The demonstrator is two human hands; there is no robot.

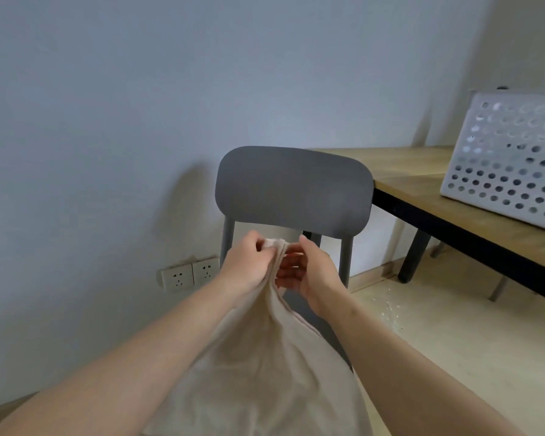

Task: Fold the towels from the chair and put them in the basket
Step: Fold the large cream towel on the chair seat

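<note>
A beige towel [265,366] hangs in front of me, gathered to a bunch at its top. My left hand [247,265] grips that bunched top edge. My right hand [309,269] is right beside it, thumb on the towel's top and fingers curled against the cloth. Behind my hands stands a grey chair [293,187]; its seat is hidden by the towel. A white perforated basket [504,162] stands on the wooden table [422,184] at the right, well away from my hands.
A blue-grey wall fills the left and back, with two wall sockets [189,275] low down. The table has black legs [414,256]. Light wooden floor [453,341] lies to the right of the chair.
</note>
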